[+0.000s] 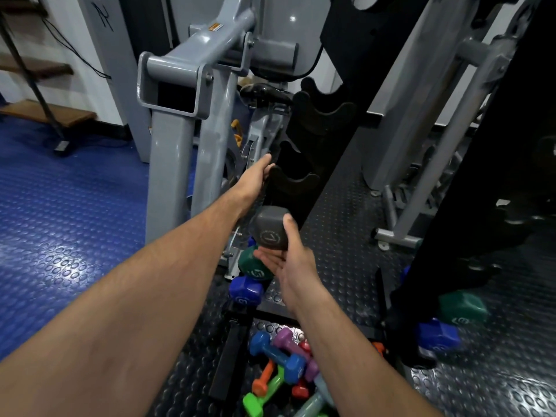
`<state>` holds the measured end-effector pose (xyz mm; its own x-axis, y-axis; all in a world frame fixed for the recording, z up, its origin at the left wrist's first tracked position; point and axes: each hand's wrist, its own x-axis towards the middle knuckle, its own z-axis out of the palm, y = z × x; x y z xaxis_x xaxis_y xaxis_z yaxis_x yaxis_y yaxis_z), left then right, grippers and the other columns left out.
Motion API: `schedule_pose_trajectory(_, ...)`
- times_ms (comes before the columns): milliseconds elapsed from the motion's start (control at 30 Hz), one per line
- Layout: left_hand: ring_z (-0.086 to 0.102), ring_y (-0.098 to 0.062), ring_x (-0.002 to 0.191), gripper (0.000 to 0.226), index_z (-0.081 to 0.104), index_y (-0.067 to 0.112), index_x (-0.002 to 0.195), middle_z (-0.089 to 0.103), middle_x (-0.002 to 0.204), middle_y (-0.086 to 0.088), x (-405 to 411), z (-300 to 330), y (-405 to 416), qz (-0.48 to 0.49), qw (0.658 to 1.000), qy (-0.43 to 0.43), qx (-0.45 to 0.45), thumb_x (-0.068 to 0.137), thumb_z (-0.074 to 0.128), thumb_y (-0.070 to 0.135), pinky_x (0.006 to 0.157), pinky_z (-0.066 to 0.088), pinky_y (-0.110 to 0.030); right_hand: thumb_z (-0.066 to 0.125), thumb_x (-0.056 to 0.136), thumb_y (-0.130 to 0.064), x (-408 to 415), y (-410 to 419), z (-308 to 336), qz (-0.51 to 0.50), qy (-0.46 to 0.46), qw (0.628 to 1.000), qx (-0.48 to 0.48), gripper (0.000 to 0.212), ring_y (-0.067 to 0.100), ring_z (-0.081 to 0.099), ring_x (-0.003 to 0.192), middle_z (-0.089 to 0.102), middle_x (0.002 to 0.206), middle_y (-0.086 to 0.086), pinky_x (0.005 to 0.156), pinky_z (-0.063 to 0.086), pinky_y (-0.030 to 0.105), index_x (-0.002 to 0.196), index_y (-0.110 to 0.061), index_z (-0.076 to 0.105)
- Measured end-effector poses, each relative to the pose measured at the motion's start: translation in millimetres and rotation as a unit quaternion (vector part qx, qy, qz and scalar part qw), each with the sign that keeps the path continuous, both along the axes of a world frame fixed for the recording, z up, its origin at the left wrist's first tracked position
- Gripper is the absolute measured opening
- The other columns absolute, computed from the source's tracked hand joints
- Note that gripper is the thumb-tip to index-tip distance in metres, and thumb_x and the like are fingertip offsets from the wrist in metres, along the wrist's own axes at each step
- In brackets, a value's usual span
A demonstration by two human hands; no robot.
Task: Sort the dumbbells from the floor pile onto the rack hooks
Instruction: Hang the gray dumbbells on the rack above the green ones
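A black upright rack (304,136) with curved hooks stands in the middle. My left hand (255,179) reaches to a lower hook and touches its left edge with straight fingers. My right hand (288,260) holds a grey dumbbell (269,227) by its end, just below that hook, thumb on the right side and fingers under it. A green dumbbell (255,266) and a blue-purple one (245,291) sit low on the rack. The floor pile (282,371) of small blue, purple, orange, green and red dumbbells lies by my right forearm.
A grey exercise machine frame (180,121) stands left of the rack. Another grey frame (421,145) rises at the right. A green dumbbell (463,308) and a blue one (437,335) lie on the black studded floor at the right. Blue matting (60,221) covers the left.
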<state>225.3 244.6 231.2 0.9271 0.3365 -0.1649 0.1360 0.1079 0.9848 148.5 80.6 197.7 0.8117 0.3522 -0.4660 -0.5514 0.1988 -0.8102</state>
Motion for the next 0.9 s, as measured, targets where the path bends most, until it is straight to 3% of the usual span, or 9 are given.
schedule_pose_trajectory(133, 0.063, -0.005, 0.085, 0.044, 0.072, 0.018, 0.097, 0.073, 0.087, 0.009, -13, 0, -7, 0.054, 0.998, -0.018, 0.001, 0.106, 0.039, 0.046, 0.076, 0.045, -0.022, 0.063, 0.093, -0.061, 3, -10, 6, 0.054, -0.043, 0.997, -0.033, 0.049, 0.027, 0.078, 0.095, 0.077, 0.104, 0.017, 0.094, 0.061, 0.036, 0.109, -0.015, 0.068)
schedule_pose_trajectory(267, 0.062, -0.013, 0.091, 0.04, 0.073, 0.017, 0.105, 0.072, 0.101, 0.0, -38, -11, -8, 0.14, 0.989, -0.052, -0.012, 0.103, 0.046, 0.046, 0.086, 0.047, -0.03, 0.06, 0.095, -0.062, -6, -28, 3, 0.094, -0.13, 0.981, -0.106, 0.045, 0.021, 0.073, 0.102, 0.074, 0.111, 0.007, 0.093, 0.058, 0.035, 0.107, -0.019, 0.068)
schedule_pose_trajectory(367, 0.066, -0.012, 0.09, 0.036, 0.074, 0.007, 0.109, 0.075, 0.103, -0.007, -69, -26, -22, 0.235, 0.969, -0.073, -0.018, 0.103, 0.049, 0.032, 0.075, 0.05, -0.019, 0.059, 0.094, -0.064, -14, -52, -10, 0.104, -0.174, 0.964, -0.173, 0.047, 0.015, 0.072, 0.101, 0.073, 0.113, -0.002, 0.097, 0.059, 0.04, 0.117, -0.024, 0.067)
schedule_pose_trajectory(533, 0.066, -0.012, 0.089, 0.026, 0.074, 0.012, 0.106, 0.072, 0.097, 0.0, -120, -81, -58, 0.388, 0.921, -0.032, 0.021, 0.099, 0.051, 0.022, 0.072, 0.047, -0.013, 0.062, 0.1, -0.047, -18, -110, -56, 0.087, -0.147, 0.962, -0.214, 0.028, 0.018, 0.072, 0.093, 0.075, 0.109, 0.005, 0.086, 0.058, 0.036, 0.111, -0.022, 0.068)
schedule_pose_trajectory(600, 0.062, -0.02, 0.087, 0.026, 0.072, 0.009, 0.105, 0.069, 0.096, -0.006, -137, -110, -76, 0.42, 0.907, 0.0, 0.018, 0.101, 0.05, 0.022, 0.071, 0.045, -0.02, 0.064, 0.099, -0.044, -17, -137, -88, 0.086, -0.128, 0.957, -0.245, 0.024, 0.016, 0.07, 0.087, 0.076, 0.105, 0.006, 0.08, 0.055, 0.035, 0.107, -0.022, 0.069)
schedule_pose_trajectory(700, 0.06, -0.036, 0.106, 0.038, 0.067, 0.002, 0.111, 0.067, 0.114, -0.022, -157, -159, -102, 0.423, 0.902, 0.089, 0.007, 0.098, 0.046, 0.031, 0.092, 0.044, -0.037, 0.066, 0.099, -0.039, -18, -176, -133, 0.08, -0.093, 0.948, -0.294, 0.024, 0.015, 0.066, 0.078, 0.075, 0.096, 0.008, 0.066, 0.05, 0.028, 0.102, -0.016, 0.07)
schedule_pose_trajectory(767, 0.059, -0.038, 0.117, 0.044, 0.064, 0.002, 0.122, 0.066, 0.123, -0.022, -166, -182, -124, 0.409, 0.904, 0.123, -0.006, 0.098, 0.047, 0.035, 0.103, 0.044, -0.042, 0.066, 0.099, -0.038, -19, -197, -158, 0.082, -0.075, 0.939, -0.326, 0.028, 0.01, 0.061, 0.068, 0.07, 0.087, 0.006, 0.057, 0.044, 0.022, 0.101, -0.01, 0.07)
schedule_pose_trajectory(833, 0.057, -0.034, 0.122, 0.043, 0.058, 0.002, 0.134, 0.063, 0.131, -0.018, -173, -202, -146, 0.377, 0.912, 0.16, 0.014, 0.104, 0.046, 0.03, 0.102, 0.039, -0.036, 0.066, 0.099, -0.035, -20, -216, -181, 0.096, -0.06, 0.931, -0.347, 0.025, 0.008, 0.057, 0.065, 0.065, 0.081, 0.001, 0.05, 0.04, 0.014, 0.096, -0.01, 0.068)
schedule_pose_trajectory(900, 0.057, -0.031, 0.117, 0.04, 0.059, 0.004, 0.133, 0.063, 0.128, -0.015, -179, -222, -167, 0.326, 0.924, 0.199, 0.013, 0.104, 0.048, 0.029, 0.095, 0.039, -0.034, 0.067, 0.098, -0.032, -22, -231, -201, 0.108, -0.061, 0.915, -0.384, 0.019, 0.015, 0.06, 0.074, 0.065, 0.08, -0.001, 0.057, 0.041, 0.017, 0.089, -0.015, 0.07)
